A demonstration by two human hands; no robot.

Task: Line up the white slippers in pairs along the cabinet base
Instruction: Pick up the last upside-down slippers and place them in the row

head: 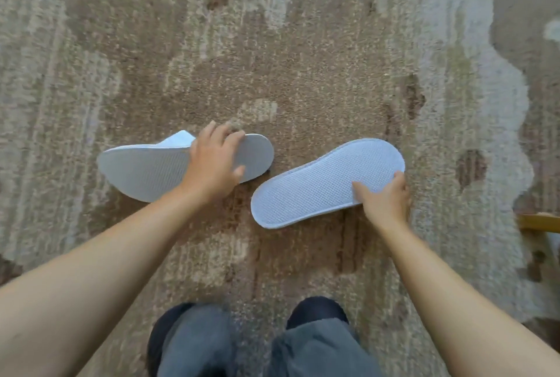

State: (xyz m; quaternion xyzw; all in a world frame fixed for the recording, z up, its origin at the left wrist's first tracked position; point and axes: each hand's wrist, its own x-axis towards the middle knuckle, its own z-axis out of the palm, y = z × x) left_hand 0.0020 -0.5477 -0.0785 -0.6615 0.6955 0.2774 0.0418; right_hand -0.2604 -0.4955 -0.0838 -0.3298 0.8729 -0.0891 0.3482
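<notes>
Slippers held sole-up over the carpet

Two white slippers were counted, one in each of two hands. The left slipper [157, 169] was gripped by the left hand [213, 164], fingers curled over its far edge and thumb pressed on the sole. The right slipper [315, 187] was pinched at one end by the right hand [383, 199], thumb on the textured sole. Both were held close together above a patterned carpet [303, 58], near two dark shoes [318, 310].
</notes>
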